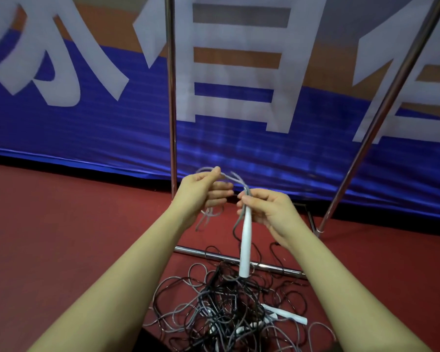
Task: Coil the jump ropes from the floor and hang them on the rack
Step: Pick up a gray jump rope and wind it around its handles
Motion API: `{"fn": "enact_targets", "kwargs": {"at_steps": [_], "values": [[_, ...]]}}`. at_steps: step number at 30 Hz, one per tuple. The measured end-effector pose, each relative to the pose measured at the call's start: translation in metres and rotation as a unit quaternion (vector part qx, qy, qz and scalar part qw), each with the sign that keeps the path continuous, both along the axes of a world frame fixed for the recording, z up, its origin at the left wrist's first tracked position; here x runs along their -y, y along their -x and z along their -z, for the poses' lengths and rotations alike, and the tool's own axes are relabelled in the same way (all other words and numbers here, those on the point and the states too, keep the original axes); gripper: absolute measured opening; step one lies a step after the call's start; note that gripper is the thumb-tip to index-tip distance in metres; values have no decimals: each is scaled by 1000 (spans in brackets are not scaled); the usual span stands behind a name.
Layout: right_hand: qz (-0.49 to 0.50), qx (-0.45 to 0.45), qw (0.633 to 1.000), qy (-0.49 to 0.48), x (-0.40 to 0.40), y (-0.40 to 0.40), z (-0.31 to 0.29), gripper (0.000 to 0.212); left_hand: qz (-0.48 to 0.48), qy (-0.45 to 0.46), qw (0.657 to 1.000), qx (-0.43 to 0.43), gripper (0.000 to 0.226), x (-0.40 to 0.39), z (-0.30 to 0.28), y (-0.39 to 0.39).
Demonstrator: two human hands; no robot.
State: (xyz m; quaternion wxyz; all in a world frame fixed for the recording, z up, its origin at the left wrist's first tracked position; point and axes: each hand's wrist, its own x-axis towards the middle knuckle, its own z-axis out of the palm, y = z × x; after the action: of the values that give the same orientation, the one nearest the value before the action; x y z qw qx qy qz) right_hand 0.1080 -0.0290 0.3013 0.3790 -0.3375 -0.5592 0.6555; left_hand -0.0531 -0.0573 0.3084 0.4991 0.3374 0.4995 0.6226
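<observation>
My right hand [267, 209] grips the top of a white jump-rope handle [245, 246], which hangs down over the pile. Its grey cord [233, 177] runs from the handle's top across to my left hand [203, 193], which pinches loops of it; more loops dangle below that hand. A tangled pile of black and grey jump ropes [224, 311] lies on the red floor beneath my arms, with another white handle [286, 315] at its right side. The metal rack rises behind, with its upright pole [171, 97], slanted pole [381, 115] and low base bar [239, 261].
A blue, orange and white banner [87, 118] with large characters covers the wall behind the rack. Red floor [61, 224] spreads to the left and right of the pile. The rack's foot [320, 231] stands at the right.
</observation>
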Motion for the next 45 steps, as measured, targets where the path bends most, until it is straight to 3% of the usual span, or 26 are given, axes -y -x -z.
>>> {"fn": "enact_targets", "kwargs": {"at_steps": [5,9,15,19,25,35,39,43,45], "values": [[93,-118,984,90,-8,-8,-4,11,100,65,985,-124,23,7,7,-14],[114,-161,976,96,-10,-11,-8,10,192,53,960,-198,13,11,13,-20],[122,-153,978,71,-12,-19,-11,10,175,-2,961,-216,12,9,15,-26],[130,-139,980,62,-17,-22,-6,12,128,-15,977,-169,13,7,14,-24],[72,-21,997,26,-17,-18,8,17,61,-37,997,5,10,5,-5,-13],[-98,23,993,60,0,-10,10,16,-93,-110,973,181,8,-5,-18,12],[-82,70,993,41,2,-12,7,10,-89,-82,982,146,9,-7,-10,14],[-2,-31,996,88,-4,-13,0,12,-15,1,993,114,16,-3,-3,6],[23,-87,990,108,-5,-14,-6,14,57,49,997,34,18,2,0,1]]}}
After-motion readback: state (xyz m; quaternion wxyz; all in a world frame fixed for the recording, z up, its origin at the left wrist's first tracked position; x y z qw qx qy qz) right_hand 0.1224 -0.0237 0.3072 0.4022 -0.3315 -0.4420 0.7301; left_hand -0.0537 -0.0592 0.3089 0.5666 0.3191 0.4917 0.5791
